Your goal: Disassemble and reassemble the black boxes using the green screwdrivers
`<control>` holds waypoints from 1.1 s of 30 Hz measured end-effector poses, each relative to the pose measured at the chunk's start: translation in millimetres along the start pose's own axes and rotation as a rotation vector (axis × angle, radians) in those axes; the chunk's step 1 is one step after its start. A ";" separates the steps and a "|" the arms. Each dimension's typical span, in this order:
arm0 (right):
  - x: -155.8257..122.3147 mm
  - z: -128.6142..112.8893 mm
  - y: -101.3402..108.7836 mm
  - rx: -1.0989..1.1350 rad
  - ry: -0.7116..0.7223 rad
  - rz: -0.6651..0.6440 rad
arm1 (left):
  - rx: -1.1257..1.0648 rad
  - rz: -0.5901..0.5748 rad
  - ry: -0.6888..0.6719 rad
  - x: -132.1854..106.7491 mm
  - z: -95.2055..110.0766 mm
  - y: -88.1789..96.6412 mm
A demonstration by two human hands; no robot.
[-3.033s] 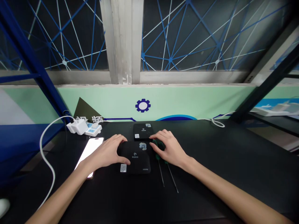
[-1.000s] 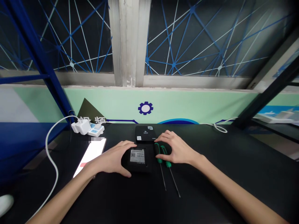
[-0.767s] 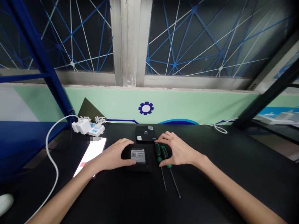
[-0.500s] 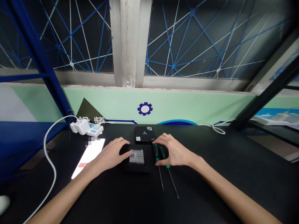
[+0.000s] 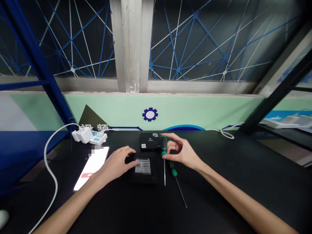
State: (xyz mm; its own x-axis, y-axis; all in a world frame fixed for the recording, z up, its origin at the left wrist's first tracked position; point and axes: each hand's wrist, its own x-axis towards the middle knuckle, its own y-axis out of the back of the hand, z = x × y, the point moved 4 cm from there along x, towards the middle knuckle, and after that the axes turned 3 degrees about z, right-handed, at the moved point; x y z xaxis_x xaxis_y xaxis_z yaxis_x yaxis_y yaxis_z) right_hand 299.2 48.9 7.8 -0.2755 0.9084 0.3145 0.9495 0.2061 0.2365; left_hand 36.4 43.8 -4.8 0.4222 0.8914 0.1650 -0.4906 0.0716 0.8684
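Observation:
A black flat box with a white printed label [image 5: 143, 166] lies on the black table. My left hand [image 5: 119, 161] rests at its left side, thumb by the label's edge and fingers apart. Between the thumb and fingertips of my right hand [image 5: 184, 152] is a green-and-black screwdriver [image 5: 164, 146], raised off the table with its shaft pointing toward me. Below that hand a second screwdriver [image 5: 173, 169] lies on the table, its handle partly covered. Behind the labelled box sits another black box [image 5: 149, 141] with a small sticker.
Left of my left hand lies a phone [image 5: 94, 169] with a bright screen. White plugs [image 5: 83, 135] sit in a power strip [image 5: 98, 138] at the back left, and a white cable [image 5: 50, 165] curves toward me. Another cable [image 5: 226, 134] lies along the wall.
My right hand has closed on one of the two screwdrivers and lifted it away from the other. My left hand stays by the labelled box.

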 end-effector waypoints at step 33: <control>-5.4 3.1 -27.4 0.015 0.114 0.169 | -0.028 0.004 -0.042 0.0 6.9 -10.1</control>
State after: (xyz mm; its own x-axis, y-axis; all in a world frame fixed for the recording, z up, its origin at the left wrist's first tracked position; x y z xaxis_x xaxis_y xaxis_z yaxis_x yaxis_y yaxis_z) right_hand 275.1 39.5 -3.3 -0.1269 0.8836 0.4507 0.9855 0.0607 0.1583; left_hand 46.6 40.0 -10.4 0.4515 0.8722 0.1880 -0.5131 0.0814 0.8545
